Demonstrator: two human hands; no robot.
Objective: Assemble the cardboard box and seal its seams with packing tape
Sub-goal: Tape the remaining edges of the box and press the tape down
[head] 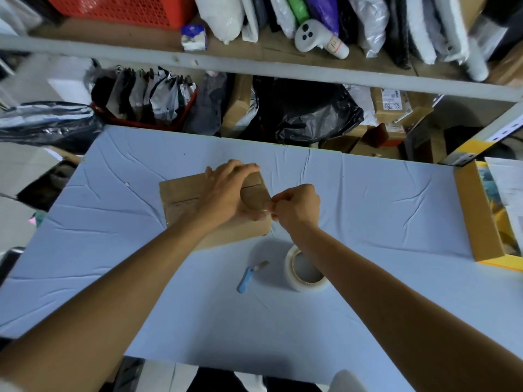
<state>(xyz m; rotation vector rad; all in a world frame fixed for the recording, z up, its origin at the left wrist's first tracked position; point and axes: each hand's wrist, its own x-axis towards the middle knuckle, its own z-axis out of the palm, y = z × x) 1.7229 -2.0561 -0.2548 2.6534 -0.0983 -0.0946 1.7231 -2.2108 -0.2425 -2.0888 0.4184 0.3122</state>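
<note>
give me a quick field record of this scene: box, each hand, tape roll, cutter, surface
box: brown cardboard box, lying on the table
left hand: left hand pressed on the box top
right hand: right hand at the box's right end, fingers pinched; what they pinch is unclear
tape roll: clear tape roll, near side of the box, unheld
cutter: blue cutter, left of the roll
surface: table with a light blue cover

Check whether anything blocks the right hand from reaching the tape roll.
Nothing visible does. The tape roll lies on the blue table directly below the right hand; the blue cutter sits beside it, off that path.
</note>
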